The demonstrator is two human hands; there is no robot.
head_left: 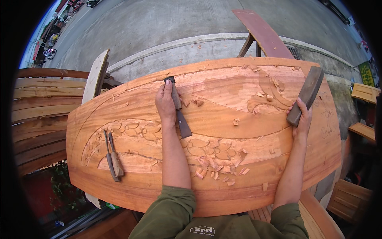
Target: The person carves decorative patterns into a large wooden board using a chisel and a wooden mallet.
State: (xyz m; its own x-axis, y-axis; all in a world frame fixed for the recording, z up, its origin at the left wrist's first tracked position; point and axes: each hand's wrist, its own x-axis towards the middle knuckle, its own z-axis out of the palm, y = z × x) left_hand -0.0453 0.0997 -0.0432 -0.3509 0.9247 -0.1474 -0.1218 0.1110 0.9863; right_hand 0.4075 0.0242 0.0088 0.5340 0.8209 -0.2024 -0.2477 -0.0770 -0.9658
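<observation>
A large curved wooden panel [238, 123] lies in front of me, carved with leaves and scrolls. My left hand [165, 101] is closed around the wooden handle of a wide flat chisel [184, 126], its dark blade pointing toward me over the panel's middle. My right hand [301, 119] grips the lower end of a thick wooden block [306, 95], used-looking and grey-brown, held over the panel's right part near a carved scroll [270, 93]. Two slim carving chisels [113, 159] rest side by side on the left part of the panel.
Wood shavings [217, 167] are heaped near the panel's middle, with more scattered around. Stacked curved planks [47, 103] stand at the left. Supporting boards [95, 75] and a reddish plank [264, 34] project beyond the far edge. Wooden pieces [350, 199] lie at the right, and a paved road stretches beyond.
</observation>
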